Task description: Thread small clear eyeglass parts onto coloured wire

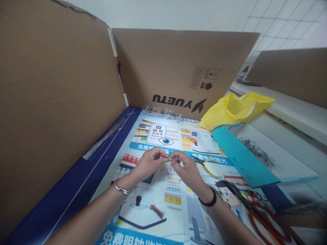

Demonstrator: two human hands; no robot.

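The tiny metal piece [169,158] pinched between the left hand [150,162] and right hand [185,169] is too small to identify; the grey wire tangle [255,151] at right is blurred

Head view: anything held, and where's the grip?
Small metal piece, fingertip grip: left hand at its left end, right hand at its right. Finer detail unreadable.

Cardboard screen [178,68], 12 o'clock: brown, black lettering. Bag [235,107], 2 o'clock: yellow. Folder [237,158], 3 o'clock: teal. Poster [176,207], 6 o'clock: white and blue cartoon print, dark blue border. Pliers [265,217], 5 o'clock: red handles. Bangle [124,189]: silver. Wristband [208,201]: black. Metal piece [169,159], centre: silver.
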